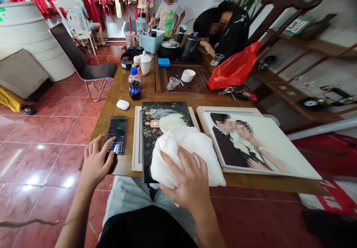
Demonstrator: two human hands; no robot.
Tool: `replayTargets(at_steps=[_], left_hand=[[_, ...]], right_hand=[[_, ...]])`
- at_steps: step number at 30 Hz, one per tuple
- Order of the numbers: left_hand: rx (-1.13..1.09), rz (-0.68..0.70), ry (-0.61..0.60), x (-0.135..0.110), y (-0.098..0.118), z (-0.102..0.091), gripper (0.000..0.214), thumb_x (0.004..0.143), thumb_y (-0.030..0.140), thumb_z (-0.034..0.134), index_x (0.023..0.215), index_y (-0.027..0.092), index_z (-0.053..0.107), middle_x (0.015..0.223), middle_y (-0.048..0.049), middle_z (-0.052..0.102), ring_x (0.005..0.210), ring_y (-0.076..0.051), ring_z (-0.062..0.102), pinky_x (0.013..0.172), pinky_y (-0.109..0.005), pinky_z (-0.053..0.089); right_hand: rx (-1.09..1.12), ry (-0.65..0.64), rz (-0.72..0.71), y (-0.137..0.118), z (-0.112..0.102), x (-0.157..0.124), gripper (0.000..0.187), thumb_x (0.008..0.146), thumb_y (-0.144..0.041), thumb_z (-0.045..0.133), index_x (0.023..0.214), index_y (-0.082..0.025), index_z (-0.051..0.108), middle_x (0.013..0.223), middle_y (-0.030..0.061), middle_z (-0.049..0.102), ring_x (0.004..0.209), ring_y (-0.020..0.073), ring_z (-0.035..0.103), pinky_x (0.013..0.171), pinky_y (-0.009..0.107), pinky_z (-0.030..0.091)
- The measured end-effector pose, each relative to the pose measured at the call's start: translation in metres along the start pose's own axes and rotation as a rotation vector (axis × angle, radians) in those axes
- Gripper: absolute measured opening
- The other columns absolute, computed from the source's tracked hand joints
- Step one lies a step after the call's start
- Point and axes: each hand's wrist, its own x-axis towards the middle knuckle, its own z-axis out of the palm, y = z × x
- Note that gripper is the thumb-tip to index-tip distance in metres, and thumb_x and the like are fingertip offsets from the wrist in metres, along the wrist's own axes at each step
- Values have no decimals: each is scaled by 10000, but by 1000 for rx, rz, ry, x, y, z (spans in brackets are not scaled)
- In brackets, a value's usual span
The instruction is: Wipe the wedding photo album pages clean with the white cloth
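My left hand (96, 158) rests at the left edge of the table, fingers apart, with the index fingertip on the lit screen of a smartphone (120, 130). Under my right hand (189, 177) is a bunched white cloth (210, 155); the fingers curl over it and grip it. The cloth covers the lower part of a dark wedding photo panel (150, 143), which lies on a pale wooden picture frame (137, 140). To the right, a second framed wedding photo (237, 147) of a couple lies face up, its corner past the table edge.
A white earbud case (123, 104) and a blue-capped cola bottle (135, 86) stand beyond the phone. Further back are a tea tray (195, 77), a kettle (190, 47) and a red plastic bag (234, 67). One person (223, 28) leans over the far right side. A black chair (83, 60) stands left.
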Motion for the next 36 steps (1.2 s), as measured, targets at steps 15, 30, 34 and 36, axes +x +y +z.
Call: replayTargets(at_steps=[15,30,34,36], left_hand=[[-82,56,59,10,9,-1,450,1021,369,438,1443,315,584,1588,-103,404,1484,-341,360,1248,-608,247],[-67,173,51,-17,-15,-3,368,1003,366,472,1271,317,720,1459,-109,530,1356,-340,471,1186,-584,328],[-34,118,14,-10,-10,-1,423,1016,410,454,1373,321,662,1511,-113,498,1399,-354,435,1204,-592,307],[-32,120,11,-9,-8,-1,429,1026,416,433,1381,312,651,1512,-117,498,1406,-350,432,1211,-584,298]], right_hand=[[-13,-28,-24,4,0,-1,731,808,-513,684,1496,-330,521,1398,127,585,1305,389,514,1121,568,287],[26,2,8,1,1,0,700,808,-504,683,1473,-335,547,1370,125,604,1315,382,518,1135,560,274],[3,-5,4,1,1,0,697,813,-506,665,1476,-329,548,1372,130,599,1314,378,515,1128,564,283],[4,-3,2,1,1,0,689,819,-502,652,1477,-326,551,1373,129,597,1308,382,517,1124,566,286]])
